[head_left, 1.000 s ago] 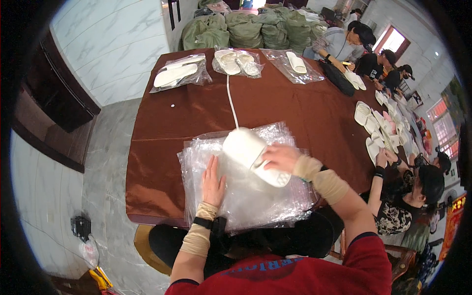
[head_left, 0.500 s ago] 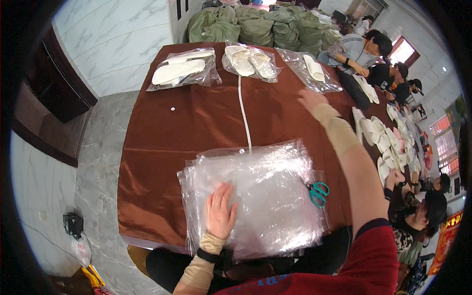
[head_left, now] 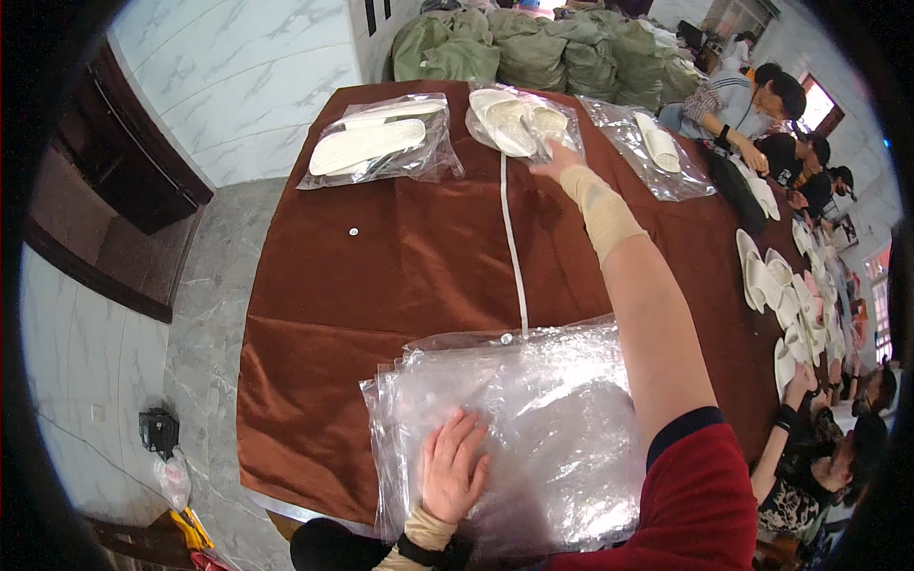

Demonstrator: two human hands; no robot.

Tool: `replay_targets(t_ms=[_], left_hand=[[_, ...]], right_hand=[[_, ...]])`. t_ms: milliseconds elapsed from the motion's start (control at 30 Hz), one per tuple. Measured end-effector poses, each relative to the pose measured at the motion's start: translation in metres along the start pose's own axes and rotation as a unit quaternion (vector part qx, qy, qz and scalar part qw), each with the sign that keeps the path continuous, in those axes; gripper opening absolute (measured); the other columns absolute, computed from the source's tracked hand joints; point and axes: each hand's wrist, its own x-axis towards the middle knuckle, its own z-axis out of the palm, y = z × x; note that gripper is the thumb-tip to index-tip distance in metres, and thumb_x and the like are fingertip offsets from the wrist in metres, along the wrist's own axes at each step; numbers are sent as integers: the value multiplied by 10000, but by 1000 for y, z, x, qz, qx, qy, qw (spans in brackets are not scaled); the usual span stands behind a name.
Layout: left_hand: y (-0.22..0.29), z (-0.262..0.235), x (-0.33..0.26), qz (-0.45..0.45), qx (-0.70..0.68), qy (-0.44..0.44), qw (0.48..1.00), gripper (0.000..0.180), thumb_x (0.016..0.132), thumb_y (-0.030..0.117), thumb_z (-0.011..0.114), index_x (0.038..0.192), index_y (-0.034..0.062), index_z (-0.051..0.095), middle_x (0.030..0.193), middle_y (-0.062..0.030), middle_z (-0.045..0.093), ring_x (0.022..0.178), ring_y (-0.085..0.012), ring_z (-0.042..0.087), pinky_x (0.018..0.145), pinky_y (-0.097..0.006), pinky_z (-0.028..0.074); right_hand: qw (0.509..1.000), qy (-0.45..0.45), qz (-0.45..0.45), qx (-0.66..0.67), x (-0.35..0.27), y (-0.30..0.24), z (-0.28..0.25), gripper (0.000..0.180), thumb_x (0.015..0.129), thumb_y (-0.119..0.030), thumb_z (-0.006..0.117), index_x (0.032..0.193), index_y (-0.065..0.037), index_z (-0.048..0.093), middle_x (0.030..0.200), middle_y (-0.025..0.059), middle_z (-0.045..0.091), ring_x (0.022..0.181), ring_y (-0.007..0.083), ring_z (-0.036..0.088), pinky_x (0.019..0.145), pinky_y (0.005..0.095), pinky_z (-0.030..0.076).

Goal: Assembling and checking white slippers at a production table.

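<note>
My left hand (head_left: 454, 468) lies flat on a stack of clear plastic bags (head_left: 562, 419) at the table's near side, fingers stretched out and holding nothing. My right arm reaches far across the table. My right hand (head_left: 560, 160) touches the near edge of a clear bag holding a pair of white slippers (head_left: 505, 122); its fingers look spread apart. To the left of that pair lie more bagged white slippers (head_left: 369, 147). On the right, another clear bag (head_left: 619, 128) has a rolled-looking white slipper (head_left: 657, 143) on or in it.
A brown cloth (head_left: 381, 285) covers the table, with a white strip (head_left: 514, 247) running down it and a small white disc (head_left: 353, 231) at left. Co-workers sit along the right side near loose white slippers (head_left: 762, 271). Green sacks (head_left: 533, 57) stand behind the table.
My right hand has moved left, from near the right-hand bag to the middle bagged pair. My right arm now covers where teal-handled scissors lay. My left hand stays on the stack; the view has shifted.
</note>
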Motion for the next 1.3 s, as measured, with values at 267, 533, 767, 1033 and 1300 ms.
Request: replay_targets(t_ms=[267, 533, 767, 1033, 1300], left_hand=[[-4, 3, -11, 31, -16, 57, 998, 425, 846, 125, 565, 1263, 63, 517, 1327, -112, 494, 1314, -285, 393, 1071, -441, 273], [-8, 8, -11, 13, -108, 102, 989, 355, 885, 78, 513, 1239, 55, 529, 1295, -146, 530, 1283, -292, 430, 1053, -401, 316], [-20, 8, -16, -58, -342, 132, 929, 312, 964, 141, 446, 1242, 21, 523, 1231, -127, 584, 1176, -245, 516, 1020, -332, 375], [-34, 1, -13, -69, -654, 116, 744, 457, 1012, 353, 391, 1317, 20, 458, 1266, -164, 546, 1200, -215, 489, 1037, -332, 359], [-7, -4, -14, -96, -493, 122, 856, 363, 969, 200, 512, 1289, 29, 491, 1232, -127, 594, 1228, -179, 467, 1055, -325, 328]], right_hand=[[984, 116, -128, -53, -25, -16, -171, 204, 893, -350, 536, 1022, -205, 597, 1034, 129, 652, 948, 343, 614, 813, 423, 468], [956, 58, -283, -54, -97, -126, -302, 126, 897, -184, 555, 988, -104, 591, 775, 1, 563, 722, 104, 546, 678, 276, 455], [912, -31, -336, 234, -253, -178, -335, 66, 901, -127, 580, 952, -88, 567, 792, -28, 561, 694, 71, 508, 619, 211, 412], [945, -188, -269, 19, -464, 51, -257, 226, 825, -62, 591, 1037, -91, 664, 1136, 96, 613, 1104, 252, 551, 986, 364, 413], [990, -115, 17, 82, -510, 100, -161, 132, 844, -127, 589, 904, -46, 674, 679, 80, 659, 580, 213, 623, 585, 332, 504]])
